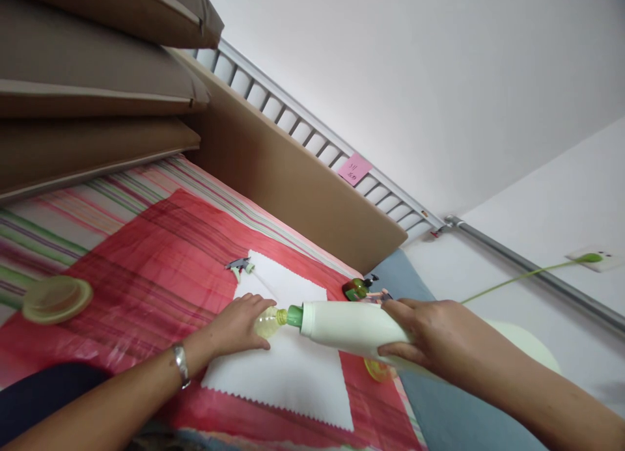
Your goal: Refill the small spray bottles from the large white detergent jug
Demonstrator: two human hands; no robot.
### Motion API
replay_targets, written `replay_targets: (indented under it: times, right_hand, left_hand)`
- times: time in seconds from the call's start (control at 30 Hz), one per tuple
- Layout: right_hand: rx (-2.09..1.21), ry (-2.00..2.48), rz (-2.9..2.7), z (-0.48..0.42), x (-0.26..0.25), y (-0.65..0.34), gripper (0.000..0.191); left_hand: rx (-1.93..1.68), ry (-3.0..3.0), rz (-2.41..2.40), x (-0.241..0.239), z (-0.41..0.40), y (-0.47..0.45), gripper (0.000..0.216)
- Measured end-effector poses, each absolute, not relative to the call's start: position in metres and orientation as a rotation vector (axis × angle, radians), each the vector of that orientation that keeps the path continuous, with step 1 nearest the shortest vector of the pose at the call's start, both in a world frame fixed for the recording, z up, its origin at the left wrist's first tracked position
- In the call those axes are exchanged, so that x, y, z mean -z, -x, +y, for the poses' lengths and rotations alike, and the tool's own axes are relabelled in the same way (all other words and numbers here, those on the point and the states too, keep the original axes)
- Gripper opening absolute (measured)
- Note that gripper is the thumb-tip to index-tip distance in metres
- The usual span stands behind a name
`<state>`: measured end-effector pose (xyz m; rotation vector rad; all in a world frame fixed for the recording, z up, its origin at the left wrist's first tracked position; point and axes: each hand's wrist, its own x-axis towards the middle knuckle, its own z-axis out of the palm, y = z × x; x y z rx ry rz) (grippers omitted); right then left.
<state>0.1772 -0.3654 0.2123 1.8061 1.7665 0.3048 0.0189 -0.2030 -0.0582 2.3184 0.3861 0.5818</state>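
My left hand (239, 324) is wrapped round a small clear, yellowish bottle (266, 323) over a white zigzag-edged sheet (288, 373). In my right hand (420, 327) is a large white bottle (349, 324), tipped on its side. Its green neck (295, 315) meets the small bottle's yellowish mouth; whether liquid is flowing cannot be seen. A trigger spray head (239, 266) with a thin tube lies on the sheet's far left corner.
A red plastic cover (161, 262) lies over striped fabric. A yellowish lidded bowl (57, 299) sits left, a dark green pump bottle (355, 289) right of the sheet, and a yellow round item (377, 369) under the large bottle. Behind stand a brown board (293, 171) and white radiator (288, 121).
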Motion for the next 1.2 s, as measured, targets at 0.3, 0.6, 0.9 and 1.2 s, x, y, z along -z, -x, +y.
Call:
replay_targets:
  times: [0.3, 0.6, 0.9, 1.2]
  right_hand:
    - [-0.251, -1.797, 1.739, -0.357, -0.219, -0.164, 0.024]
    - [-0.214, -1.813, 1.751, -0.352, -0.222, -0.159, 0.020]
    - [-0.285, -1.757, 1.745, -0.344, -0.225, -0.154, 0.023]
    - [-0.327, -1.697, 1.764, -0.338, -0.228, -0.148, 0.023]
  left_hand:
    - [-0.586, -2.333, 0.385, 0.059, -0.203, -0.019, 0.071]
    - [-0.563, -2.268, 0.502, 0.062, -0.205, -0.021, 0.071]
    - [-0.579, -2.289, 0.496, 0.060, -0.205, -0.021, 0.068]
    - [-0.568, -2.301, 0.494, 0.057, -0.205, -0.020, 0.067]
